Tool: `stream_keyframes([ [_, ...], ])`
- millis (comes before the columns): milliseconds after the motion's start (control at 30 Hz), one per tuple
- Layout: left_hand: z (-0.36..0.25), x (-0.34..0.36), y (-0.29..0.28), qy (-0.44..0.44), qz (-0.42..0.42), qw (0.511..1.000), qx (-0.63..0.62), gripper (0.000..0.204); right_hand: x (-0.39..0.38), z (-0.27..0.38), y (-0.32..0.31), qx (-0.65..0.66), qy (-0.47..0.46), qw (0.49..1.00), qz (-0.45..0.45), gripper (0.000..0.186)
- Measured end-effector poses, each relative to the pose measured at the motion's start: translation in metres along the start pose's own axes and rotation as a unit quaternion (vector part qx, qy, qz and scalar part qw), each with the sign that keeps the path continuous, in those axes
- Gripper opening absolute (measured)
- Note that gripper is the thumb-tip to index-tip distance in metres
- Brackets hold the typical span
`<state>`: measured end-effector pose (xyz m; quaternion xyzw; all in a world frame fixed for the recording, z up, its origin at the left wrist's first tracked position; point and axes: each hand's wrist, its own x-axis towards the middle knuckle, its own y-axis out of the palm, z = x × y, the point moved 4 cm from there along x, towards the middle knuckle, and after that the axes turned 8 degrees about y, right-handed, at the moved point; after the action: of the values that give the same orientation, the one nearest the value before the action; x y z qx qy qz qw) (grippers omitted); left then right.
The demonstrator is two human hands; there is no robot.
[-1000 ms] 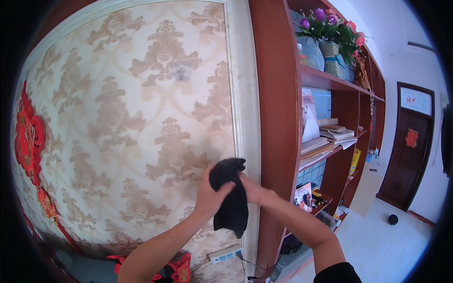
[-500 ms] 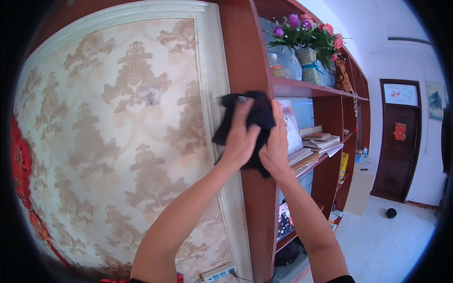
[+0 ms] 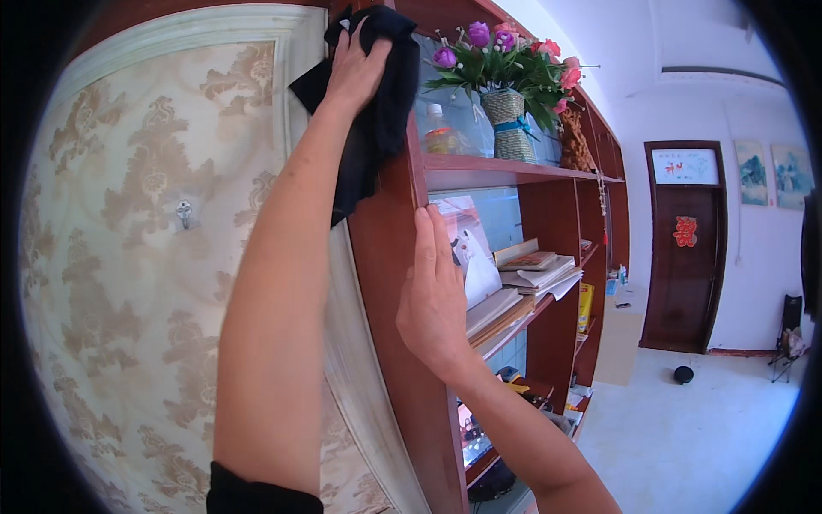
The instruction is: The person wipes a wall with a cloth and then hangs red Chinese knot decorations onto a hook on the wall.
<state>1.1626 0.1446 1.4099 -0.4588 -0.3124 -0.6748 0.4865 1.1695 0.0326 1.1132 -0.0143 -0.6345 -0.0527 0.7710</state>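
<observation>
High up on the reddish-brown wooden side panel (image 3: 394, 283) of a shelf unit, my left hand (image 3: 354, 75) holds a black cloth (image 3: 390, 94) pressed flat. The cloth hangs in loose folds beside and below my fingers, and one corner laps over the cream moulding (image 3: 295, 94). Lower down, my right hand (image 3: 434, 300) rests along the panel's front edge with its fingers stretched out, holding nothing. My left forearm crosses in front of the patterned wall and hides part of the moulding.
A woven vase (image 3: 511, 128) of artificial flowers and a plastic bottle (image 3: 439, 133) stand on the upper shelf (image 3: 514, 174). Papers and books (image 3: 539, 272) lie stacked on the shelf below. A wall hook (image 3: 183, 212) is on the patterned wall. A black round object (image 3: 683, 374) sits on the floor.
My left hand has carried the black cloth upward along the panel. My right hand has come away from the cloth and now lies lower on the panel edge. The view has shifted.
</observation>
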Motion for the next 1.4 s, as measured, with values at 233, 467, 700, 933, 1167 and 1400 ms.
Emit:
stream_keyframes([
  [233,-0.031,-0.103,0.007,-0.084,-0.032,0.990,0.109,0.056,0.002,-0.010,-0.003,0.049,0.000,0.999,-0.014,0.059],
  [467,-0.126,-0.314,0.005,-0.191,0.011,0.981,0.000,0.075,0.001,-0.011,-0.005,0.096,0.008,0.995,-0.012,0.059],
  [700,-0.242,-0.498,-0.008,-0.432,0.111,0.894,0.044,0.070,0.002,-0.009,-0.002,0.078,-0.003,0.996,-0.031,0.056],
  [933,-0.267,-0.522,-0.119,-0.773,-0.074,0.537,-0.329,0.040,0.001,0.007,-0.010,0.070,-0.018,0.996,-0.047,0.055],
  [1167,-0.301,-0.371,-0.323,-0.370,0.367,0.803,0.290,0.030,-0.041,0.093,-0.003,0.096,-0.139,0.985,-0.032,0.047],
  [1400,-0.309,-0.307,-0.450,-0.628,-0.074,0.774,-0.013,0.027,-0.117,0.176,0.125,0.139,-0.144,0.951,0.236,0.057],
])
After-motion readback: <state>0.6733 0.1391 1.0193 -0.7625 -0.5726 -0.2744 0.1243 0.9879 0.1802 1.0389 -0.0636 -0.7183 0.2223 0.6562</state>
